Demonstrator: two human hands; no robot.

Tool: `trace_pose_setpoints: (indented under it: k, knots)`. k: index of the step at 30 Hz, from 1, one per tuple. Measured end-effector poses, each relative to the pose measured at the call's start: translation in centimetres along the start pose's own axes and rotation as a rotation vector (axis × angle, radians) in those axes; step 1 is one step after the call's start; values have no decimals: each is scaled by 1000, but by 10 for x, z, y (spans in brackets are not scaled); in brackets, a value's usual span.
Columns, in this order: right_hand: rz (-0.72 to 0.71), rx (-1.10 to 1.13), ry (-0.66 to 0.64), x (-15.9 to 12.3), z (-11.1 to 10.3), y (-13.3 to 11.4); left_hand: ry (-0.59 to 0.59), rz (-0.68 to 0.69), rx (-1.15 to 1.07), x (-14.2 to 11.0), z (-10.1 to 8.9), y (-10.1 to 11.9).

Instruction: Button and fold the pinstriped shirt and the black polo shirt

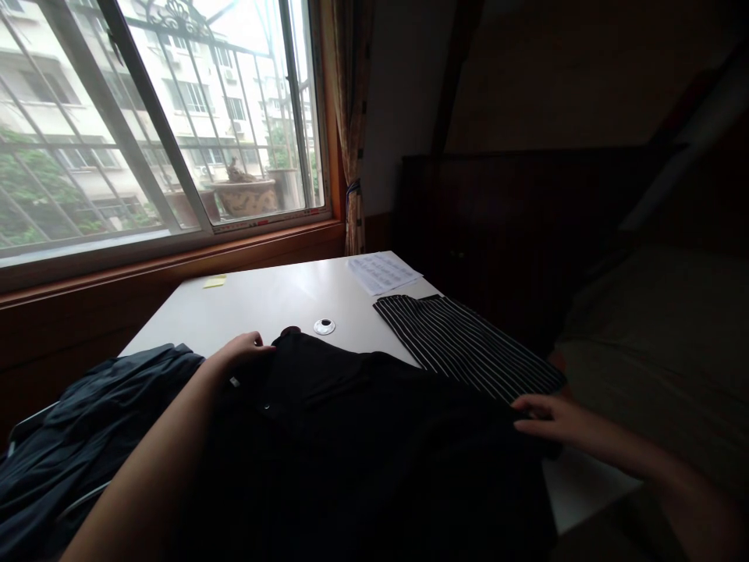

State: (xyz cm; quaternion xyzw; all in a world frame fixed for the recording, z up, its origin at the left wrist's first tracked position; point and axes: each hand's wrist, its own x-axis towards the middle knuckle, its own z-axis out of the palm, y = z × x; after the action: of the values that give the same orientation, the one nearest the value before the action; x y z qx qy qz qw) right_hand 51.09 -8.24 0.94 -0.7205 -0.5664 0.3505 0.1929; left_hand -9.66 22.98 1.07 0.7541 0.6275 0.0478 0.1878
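Observation:
A large black garment (374, 421) lies spread across the white table (281, 289) in front of me. My left hand (243, 350) is closed on its upper left edge, near a small pale tag (235, 382) and a shiny button (268, 406). At the garment's right edge, my right hand (541, 414) pinches the dark cloth between thumb and fingers. Just beyond that hand, a folded black-and-white striped garment (462, 343) rests along the table's right side, partly covered by the black one. The lower part of the black cloth is too dark to make out.
Crumpled dark clothing (111, 414) is heaped at the left. Printed sheets (385, 272) and a yellow note (214, 281) lie at the table's far side. A round cable-hole cover (324, 326) sits mid-table. Behind stand a barred window (193, 117) and a curtain (353, 140).

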Motion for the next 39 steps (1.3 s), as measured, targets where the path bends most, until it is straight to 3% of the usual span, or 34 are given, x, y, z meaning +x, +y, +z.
trace_pose_setpoints:
  k: [3, 11, 21, 26, 31, 34, 39]
  knots:
    - [-13, 88, -67, 7, -3, -1, -34, -8, -25, -3, -6, -5]
    - [-56, 51, 1, 44, -20, -29, 87, -131, -66, -5, -18, -41]
    - [-169, -201, 174, 156, -48, -117, 322, -258, 52, -6, -21, -82]
    - [-180, -316, 231, 200, -48, -140, 372, -235, 142, -5, -20, -87]
    - [-152, -300, 214, 215, -36, -128, 341, -102, 186, 15, -21, -77]
    - [-97, -220, 204, 215, -33, -107, 287, -27, 169, 36, -18, -67]
    - [-15, 21, 152, 199, -32, -70, 249, -26, 127, 69, -11, -52]
